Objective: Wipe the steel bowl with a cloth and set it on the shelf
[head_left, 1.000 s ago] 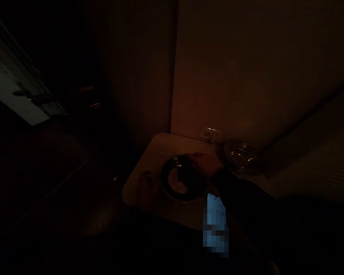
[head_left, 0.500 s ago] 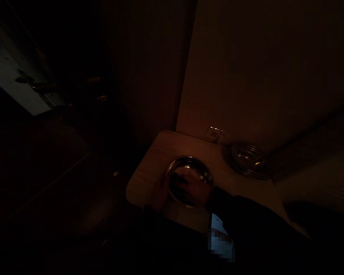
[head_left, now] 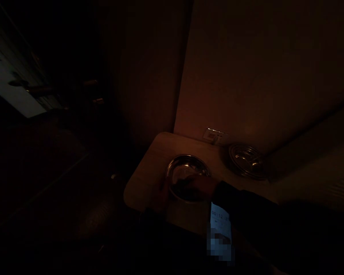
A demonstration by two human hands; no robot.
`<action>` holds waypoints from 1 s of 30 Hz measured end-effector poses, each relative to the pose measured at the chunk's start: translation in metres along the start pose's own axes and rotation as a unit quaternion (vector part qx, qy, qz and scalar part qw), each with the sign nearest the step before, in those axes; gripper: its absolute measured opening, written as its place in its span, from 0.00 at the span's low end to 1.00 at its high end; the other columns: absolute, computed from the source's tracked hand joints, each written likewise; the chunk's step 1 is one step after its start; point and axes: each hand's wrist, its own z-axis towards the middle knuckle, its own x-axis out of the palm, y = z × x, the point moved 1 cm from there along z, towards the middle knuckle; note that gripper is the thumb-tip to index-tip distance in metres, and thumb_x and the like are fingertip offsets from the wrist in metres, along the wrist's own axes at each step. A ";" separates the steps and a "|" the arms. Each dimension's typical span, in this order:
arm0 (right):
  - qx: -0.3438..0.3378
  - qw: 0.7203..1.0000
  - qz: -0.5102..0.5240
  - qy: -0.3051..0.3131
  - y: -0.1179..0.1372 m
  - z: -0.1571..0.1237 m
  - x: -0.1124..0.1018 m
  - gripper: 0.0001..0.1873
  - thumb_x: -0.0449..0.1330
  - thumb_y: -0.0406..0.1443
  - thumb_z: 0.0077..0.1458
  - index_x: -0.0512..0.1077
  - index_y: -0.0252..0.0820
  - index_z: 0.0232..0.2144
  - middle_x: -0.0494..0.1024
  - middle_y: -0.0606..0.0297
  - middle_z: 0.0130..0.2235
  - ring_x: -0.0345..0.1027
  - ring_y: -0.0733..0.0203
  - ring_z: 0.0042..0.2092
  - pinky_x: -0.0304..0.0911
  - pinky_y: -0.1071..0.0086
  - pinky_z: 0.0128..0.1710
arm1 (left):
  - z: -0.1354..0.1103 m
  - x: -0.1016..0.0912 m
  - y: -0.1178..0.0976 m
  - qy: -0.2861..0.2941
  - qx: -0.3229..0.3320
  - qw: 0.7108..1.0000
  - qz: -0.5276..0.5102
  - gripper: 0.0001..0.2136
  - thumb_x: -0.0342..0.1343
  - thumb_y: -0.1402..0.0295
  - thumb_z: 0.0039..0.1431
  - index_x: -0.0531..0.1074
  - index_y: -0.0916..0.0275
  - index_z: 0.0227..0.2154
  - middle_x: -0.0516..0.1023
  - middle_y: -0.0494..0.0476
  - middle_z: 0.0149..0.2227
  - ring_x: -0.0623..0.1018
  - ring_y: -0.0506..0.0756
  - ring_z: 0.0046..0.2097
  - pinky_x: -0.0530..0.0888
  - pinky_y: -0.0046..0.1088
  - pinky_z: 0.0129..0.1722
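The room is very dark. A round steel bowl (head_left: 186, 165) sits on a small light wooden table (head_left: 149, 168). My left hand (head_left: 161, 194) rests against the bowl's left outer wall and seems to grip it. Coming in from the right in a dark sleeve, my right hand (head_left: 199, 186) reaches over the near rim into the bowl. Its fingers are lost in shadow, so I cannot see whether they hold anything.
A steel lid (head_left: 246, 160) lies on the table's far right by the wall. A lit phone screen (head_left: 220, 219) stands at the near edge. A wall socket (head_left: 214, 135) sits behind the table. At the far left is a door with a handle (head_left: 37, 90).
My right hand has drawn back from the bowl's far side to its near rim. My left hand has come up against the bowl's left side. The view has shifted slightly.
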 end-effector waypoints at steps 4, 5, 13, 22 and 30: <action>0.115 0.984 -0.086 -0.103 0.001 0.020 0.000 0.21 0.49 0.32 0.56 0.63 0.43 0.53 0.64 0.55 0.55 0.59 0.54 0.54 0.56 0.61 0.51 | 0.005 -0.003 0.002 -0.004 0.005 1.000 0.026 0.19 0.46 0.62 0.55 0.71 0.67 0.45 0.76 0.62 0.44 0.74 0.60 0.46 0.69 0.36 0.45; 0.134 0.980 -0.107 -0.104 0.001 0.024 -0.002 0.21 0.47 0.32 0.57 0.63 0.43 0.52 0.65 0.54 0.55 0.60 0.54 0.53 0.57 0.60 0.50 | 0.006 -0.003 0.002 -0.007 0.012 0.999 0.029 0.19 0.46 0.63 0.55 0.71 0.67 0.45 0.75 0.62 0.44 0.73 0.59 0.47 0.69 0.35 0.46; 0.131 0.984 -0.119 -0.026 -0.003 0.003 -0.011 0.14 0.54 0.29 0.49 0.75 0.38 0.38 0.72 0.51 0.45 0.66 0.51 0.46 0.61 0.60 0.45 | 0.001 0.000 -0.007 -0.040 0.027 0.998 0.048 0.18 0.43 0.63 0.57 0.72 0.66 0.43 0.76 0.62 0.43 0.74 0.59 0.45 0.69 0.36 0.44; 0.138 0.981 -0.108 -0.083 -0.029 0.005 -0.013 0.19 0.52 0.28 0.51 0.70 0.38 0.46 0.69 0.49 0.50 0.60 0.49 0.52 0.55 0.55 0.51 | 0.003 -0.001 -0.005 -0.014 0.038 0.998 0.050 0.17 0.45 0.64 0.56 0.72 0.66 0.43 0.76 0.62 0.44 0.73 0.59 0.46 0.68 0.36 0.46; 0.042 0.996 0.025 -0.072 0.007 0.022 -0.002 0.18 0.51 0.27 0.51 0.72 0.44 0.42 0.74 0.61 0.45 0.67 0.60 0.46 0.60 0.67 0.47 | 0.006 0.003 0.000 -0.020 0.022 0.999 0.016 0.19 0.44 0.63 0.57 0.70 0.67 0.45 0.75 0.62 0.46 0.73 0.58 0.47 0.69 0.32 0.46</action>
